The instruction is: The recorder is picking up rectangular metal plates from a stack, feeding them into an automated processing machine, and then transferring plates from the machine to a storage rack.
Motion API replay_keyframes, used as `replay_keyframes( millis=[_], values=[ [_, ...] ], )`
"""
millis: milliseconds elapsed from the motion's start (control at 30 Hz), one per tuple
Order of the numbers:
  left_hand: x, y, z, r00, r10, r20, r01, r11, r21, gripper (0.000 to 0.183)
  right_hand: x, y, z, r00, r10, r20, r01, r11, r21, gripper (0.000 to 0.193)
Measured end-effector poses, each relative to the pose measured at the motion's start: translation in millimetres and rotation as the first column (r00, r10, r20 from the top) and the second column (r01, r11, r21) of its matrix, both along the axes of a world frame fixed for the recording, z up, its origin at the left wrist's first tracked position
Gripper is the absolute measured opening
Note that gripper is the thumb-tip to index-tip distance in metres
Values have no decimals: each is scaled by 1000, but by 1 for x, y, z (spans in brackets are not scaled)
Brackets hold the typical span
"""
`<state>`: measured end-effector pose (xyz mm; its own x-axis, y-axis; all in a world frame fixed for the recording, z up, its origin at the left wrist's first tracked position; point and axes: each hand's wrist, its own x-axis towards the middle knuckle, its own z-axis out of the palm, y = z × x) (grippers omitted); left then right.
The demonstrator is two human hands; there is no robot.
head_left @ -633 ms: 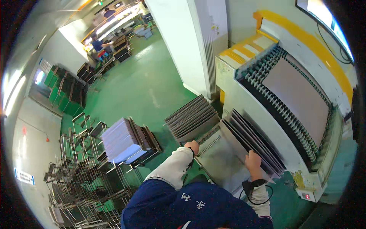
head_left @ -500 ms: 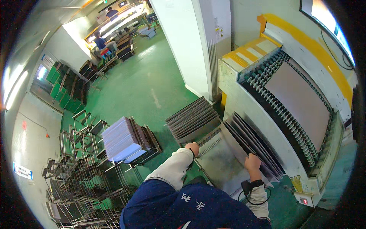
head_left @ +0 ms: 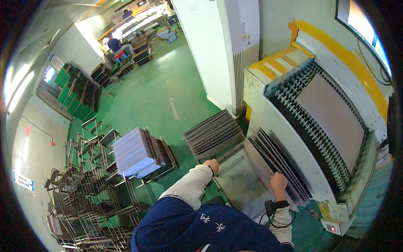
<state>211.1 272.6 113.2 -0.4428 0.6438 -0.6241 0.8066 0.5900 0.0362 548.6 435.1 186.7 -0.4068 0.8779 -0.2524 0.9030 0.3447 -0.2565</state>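
Note:
My left hand (head_left: 213,166) is closed round the near left corner of a grey metal rack (head_left: 239,185) with a spring-like slotted strip along its far edge. My right hand (head_left: 278,183) is closed at the near edge of the front thin grey panel (head_left: 259,159); its fingertips are partly hidden. Several more dark panels (head_left: 282,168) lean behind that one, on the rack's right side. Beyond my left hand, a second group of thin grey panels (head_left: 215,132) stands upright in slots.
At right, a roller machine (head_left: 256,94) carries a flat grey panel (head_left: 333,117) on its rollers (head_left: 312,126). A loaded rack of pale sheets (head_left: 134,153) stands on the green floor (head_left: 147,94) at left, beside piled metal frames (head_left: 92,206). A white pillar (head_left: 205,46) rises ahead; people (head_left: 114,43) sit far off.
The view has shifted slightly, so the surroundings sit a little lower and to the right. Both hands keep the same places on the rack and the panel.

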Motion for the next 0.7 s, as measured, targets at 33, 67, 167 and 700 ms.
replay_keyframes(
  millis=[33,67,167,700],
  values=[
    [-1,-2,-5,1000,8,9,-8,1000,20,26,0,-1,0,1000,3,0,-3,1000,3,21],
    [-2,-3,-9,1000,11,8,-11,1000,22,26,-1,-2,1,1000,-1,8,1,1000,4,21],
    [-1,0,-13,1000,16,13,-16,998,56,24,1,-6,-1,1000,-18,25,18,1000,5,20],
    [1,2,6,985,-167,28,167,986,13,35,-2,-15,14,997,-78,12,78,996,49,23]
  ],
)
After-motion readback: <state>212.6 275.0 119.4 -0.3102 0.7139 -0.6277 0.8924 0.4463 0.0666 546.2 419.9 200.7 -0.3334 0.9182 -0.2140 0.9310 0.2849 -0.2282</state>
